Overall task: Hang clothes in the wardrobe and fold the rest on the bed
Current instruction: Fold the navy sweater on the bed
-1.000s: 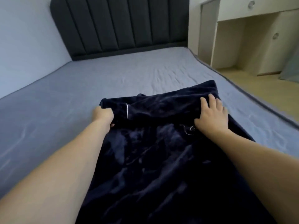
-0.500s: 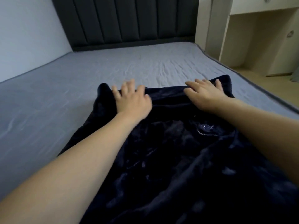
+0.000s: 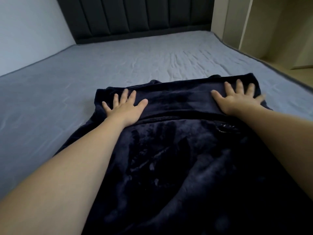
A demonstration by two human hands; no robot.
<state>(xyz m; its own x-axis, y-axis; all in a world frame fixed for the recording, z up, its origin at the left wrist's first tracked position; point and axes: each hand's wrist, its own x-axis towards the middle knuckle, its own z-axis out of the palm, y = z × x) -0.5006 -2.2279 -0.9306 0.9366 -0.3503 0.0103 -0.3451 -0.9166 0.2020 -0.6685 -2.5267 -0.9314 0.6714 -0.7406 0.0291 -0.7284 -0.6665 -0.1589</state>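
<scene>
Dark navy fleece garment [image 3: 177, 150] lay spread on the grey bed [image 3: 118, 65], its far end folded back into a flat band. Half a second before, the hands had sat closer together on that band; now they had slid apart toward its corners. Left hand [image 3: 125, 107] and right hand [image 3: 237, 100] both pressed flat, fingers splayed wide, gripping nothing.
</scene>
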